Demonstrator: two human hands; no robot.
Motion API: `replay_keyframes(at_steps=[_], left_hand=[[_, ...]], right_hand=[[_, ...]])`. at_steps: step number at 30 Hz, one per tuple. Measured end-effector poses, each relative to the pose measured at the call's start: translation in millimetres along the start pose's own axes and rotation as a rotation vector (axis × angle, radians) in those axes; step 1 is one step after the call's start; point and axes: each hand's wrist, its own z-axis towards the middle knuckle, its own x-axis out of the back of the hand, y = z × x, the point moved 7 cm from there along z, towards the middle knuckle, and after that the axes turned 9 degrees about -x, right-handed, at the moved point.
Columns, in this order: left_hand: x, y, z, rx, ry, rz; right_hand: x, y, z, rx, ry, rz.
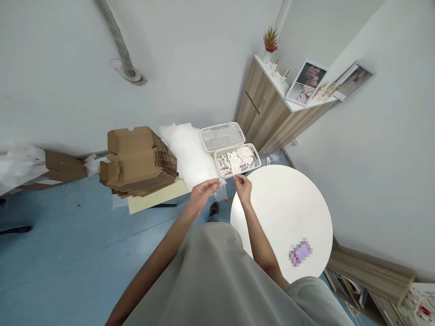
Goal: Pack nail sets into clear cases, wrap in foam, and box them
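Observation:
My left hand (202, 194) is held in the air with its fingers stretched out together, in front of the white foam sheets (192, 154). Close by on the right, my right hand (243, 188) has its thumb and fingers drawn into a pinch. Whether something small sits in that pinch cannot be made out. Just beyond the right hand stands a white basket (257, 164) with several small printed cards and packets (234, 162). Behind it is a second white basket (205, 144) filled with clear plastic pieces.
Flattened brown cardboard boxes (136, 158) are stacked on a pale yellow table (149, 201) at the left. A round white table (285, 203) stands at my right, bearing a pixelated purple item (301, 252). Behind is a wooden cabinet (268, 104) with picture frames and a plant.

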Motion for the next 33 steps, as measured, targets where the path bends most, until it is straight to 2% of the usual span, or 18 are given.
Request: replay_keyframes(at_steps=[6, 9, 12, 17, 23, 28, 33], left_hand=[[12.7, -8.8, 43.9, 0.051, 0.079, 0.026], [17.2, -12.8, 56.5, 0.065, 0.093, 0.038], [22.5, -11.8, 67.6, 0.067, 0.110, 0.032], [32.6, -11.1, 82.8, 0.079, 0.147, 0.000], [41.8, -15.1, 87.6, 0.102, 0.155, -0.027], [50.6, -10.6, 85.8, 0.108, 0.134, -0.051], [61.9, -1.8, 89.4, 0.085, 0.120, -0.089]], right_hand=[[-56.4, 21.2, 102.4, -0.125, -0.169, -0.276], [-76.6, 35.8, 134.8, -0.201, -0.184, -0.371], [-94.0, 48.4, 153.0, -0.261, -0.211, -0.394], [-114.2, 65.6, 162.6, -0.298, -0.250, -0.426], [-122.8, 80.2, 162.2, -0.333, -0.218, -0.473], [-126.5, 77.1, 157.9, -0.370, -0.201, -0.519], [-128.2, 63.3, 152.5, -0.395, -0.159, -0.565]])
